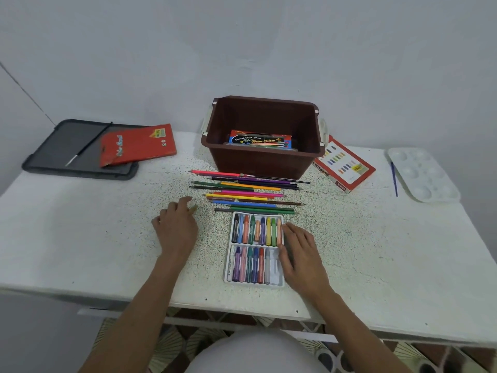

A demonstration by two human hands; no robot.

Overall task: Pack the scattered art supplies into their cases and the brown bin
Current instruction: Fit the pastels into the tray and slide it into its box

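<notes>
Paint box (260, 141) already in brown bin (258, 162). Crayon tray (274, 267) nearly full, bottom-right slots bare. Left hand (176, 227) pinches olive crayon (193, 208) on table. Right hand (301, 254) flat, fingers relaxed, steadying tray edge. Pencils (247, 196), palette (422, 173), blue brush (394, 179) left to pack.

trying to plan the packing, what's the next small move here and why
Probably carry what looks like a pastel, which the left hand pinches, over to the tray and lay it in the gap at the lower row's right end. The right hand rests flat on the tray's right edge, steadying it, and the other slots look filled.
</notes>
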